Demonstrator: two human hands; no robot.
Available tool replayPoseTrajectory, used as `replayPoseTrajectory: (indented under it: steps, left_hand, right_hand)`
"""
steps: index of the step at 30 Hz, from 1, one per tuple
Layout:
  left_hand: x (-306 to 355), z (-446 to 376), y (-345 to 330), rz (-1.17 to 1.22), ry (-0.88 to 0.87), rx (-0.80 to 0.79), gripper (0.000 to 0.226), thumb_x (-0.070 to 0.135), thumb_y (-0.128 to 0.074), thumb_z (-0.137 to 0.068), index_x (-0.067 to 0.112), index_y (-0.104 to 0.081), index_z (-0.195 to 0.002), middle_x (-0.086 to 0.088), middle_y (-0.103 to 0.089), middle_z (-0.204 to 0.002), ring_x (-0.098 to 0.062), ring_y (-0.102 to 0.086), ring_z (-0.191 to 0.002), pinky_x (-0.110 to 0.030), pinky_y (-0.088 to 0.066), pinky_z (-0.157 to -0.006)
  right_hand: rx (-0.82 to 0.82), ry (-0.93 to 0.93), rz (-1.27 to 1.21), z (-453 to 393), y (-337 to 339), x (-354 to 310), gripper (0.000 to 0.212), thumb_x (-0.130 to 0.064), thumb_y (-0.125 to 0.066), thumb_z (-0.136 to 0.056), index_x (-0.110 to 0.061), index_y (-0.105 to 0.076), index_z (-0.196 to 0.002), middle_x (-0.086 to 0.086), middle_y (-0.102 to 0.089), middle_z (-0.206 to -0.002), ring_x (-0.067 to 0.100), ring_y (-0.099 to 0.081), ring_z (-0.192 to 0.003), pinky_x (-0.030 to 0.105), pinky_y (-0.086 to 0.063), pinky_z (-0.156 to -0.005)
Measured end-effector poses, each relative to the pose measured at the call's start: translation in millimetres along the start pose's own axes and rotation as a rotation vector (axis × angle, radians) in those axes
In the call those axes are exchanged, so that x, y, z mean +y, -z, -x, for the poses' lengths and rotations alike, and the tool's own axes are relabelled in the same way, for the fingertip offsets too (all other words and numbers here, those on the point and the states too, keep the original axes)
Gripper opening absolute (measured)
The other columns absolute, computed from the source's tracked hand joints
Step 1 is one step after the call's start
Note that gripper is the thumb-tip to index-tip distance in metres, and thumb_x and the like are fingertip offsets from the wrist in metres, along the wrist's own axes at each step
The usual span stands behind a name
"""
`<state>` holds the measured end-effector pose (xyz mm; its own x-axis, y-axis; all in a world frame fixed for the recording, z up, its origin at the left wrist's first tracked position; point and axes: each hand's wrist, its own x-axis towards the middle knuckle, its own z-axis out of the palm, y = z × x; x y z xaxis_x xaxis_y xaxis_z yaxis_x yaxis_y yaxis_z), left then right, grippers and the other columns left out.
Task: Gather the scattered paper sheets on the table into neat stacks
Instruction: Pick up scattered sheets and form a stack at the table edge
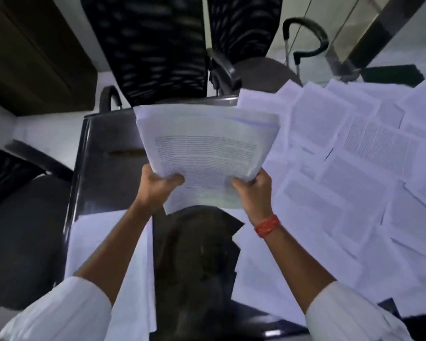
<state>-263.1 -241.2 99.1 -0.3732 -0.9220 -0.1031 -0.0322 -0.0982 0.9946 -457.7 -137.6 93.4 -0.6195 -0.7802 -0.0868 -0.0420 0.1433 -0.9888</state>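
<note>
A thick bundle of printed white sheets [207,148] is lifted above the dark table [108,173]. My left hand [158,185] grips its near left corner, thumb on top. My right hand [253,190], with a red thread band at the wrist, grips its near right corner. Several loose printed sheets [349,168] lie scattered and overlapping over the right half of the table. More white sheets [133,267] lie under my left forearm at the near left.
A black mesh office chair [155,45] stands beyond the table's far edge, a second chair [263,67] with a curved armrest to its right. Another dark chair seat [17,237] sits at the left. Bare dark tabletop shows in the middle near me.
</note>
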Motion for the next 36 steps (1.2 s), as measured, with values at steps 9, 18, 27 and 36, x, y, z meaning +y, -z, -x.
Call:
replayPoseTrajectory:
  steps: [9, 18, 27, 36]
  left_hand:
    - [-53.9, 107.4, 66.7, -0.158, 0.014, -0.050, 0.022, 0.005, -0.078, -0.075, 0.013, -0.073, -0.094, 0.001, -0.074, -0.090, -0.012, -0.070, -0.083, -0.033, -0.056, -0.072]
    - [-48.6, 133.6, 77.1, -0.092, 0.150, -0.048, 0.036, 0.018, -0.079, -0.064, 0.033, -0.070, -0.095, -0.002, -0.071, -0.094, -0.022, -0.068, -0.092, -0.054, -0.061, -0.079]
    - [-48.1, 145.2, 126.5, -0.240, 0.361, 0.182, 0.023, 0.002, -0.072, -0.073, 0.011, -0.070, -0.094, -0.003, -0.072, -0.089, -0.020, -0.070, -0.081, -0.036, -0.059, -0.070]
    - [-93.0, 218.4, 205.4, 0.015, 0.509, 0.224, 0.017, 0.014, -0.070, -0.087, 0.014, -0.070, -0.105, -0.006, -0.075, -0.103, -0.029, -0.071, -0.096, -0.041, -0.058, -0.081]
  right_hand:
    - [-0.103, 0.008, 0.344, 127.3, -33.5, 44.7, 0.019, -0.041, -0.075, -0.080, -0.046, -0.058, -0.086, -0.024, -0.061, -0.080, 0.010, -0.063, -0.076, 0.022, -0.054, -0.070]
    - [0.007, -0.146, 0.166, 149.2, -44.5, 38.7, 0.041, -0.007, -0.070, -0.066, -0.005, -0.066, -0.107, -0.001, -0.070, -0.092, -0.005, -0.066, -0.081, 0.017, -0.053, -0.067]
    - [-0.091, -0.286, 0.225, 161.0, -102.6, 48.7, 0.029, -0.008, -0.068, -0.073, -0.009, -0.067, -0.102, -0.001, -0.073, -0.092, 0.007, -0.069, -0.078, 0.024, -0.055, -0.067]
    - [-0.137, -0.341, 0.339, 213.0, -171.8, 71.8, 0.018, -0.012, -0.062, -0.084, -0.012, -0.054, -0.100, -0.001, -0.067, -0.095, 0.018, -0.067, -0.082, 0.035, -0.057, -0.066]
